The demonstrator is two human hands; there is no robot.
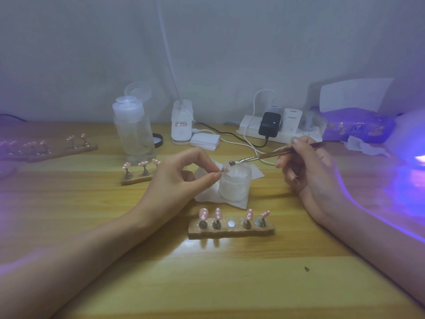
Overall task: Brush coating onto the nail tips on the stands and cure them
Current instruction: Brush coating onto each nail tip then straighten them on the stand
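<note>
Item: coating step, one tip off stand.

- Left hand [184,174]: thumb and forefinger pinched on single nail tip [225,170], held over near-left rim of jar [235,183].
- Right hand [305,166]: fingers closed round brush [259,157]; bristles hover just right of held tip, above jar mouth.
- Near stand [231,229]: four pink tips upright, middle peg vacant.
- Far-left stand [138,176]: three tips.
- Lamp [414,143]: far right, glowing violet.

Handling advice: steady pinch by edges, thin even strokes, no pooling; reseat on vacant peg before curing.
</note>
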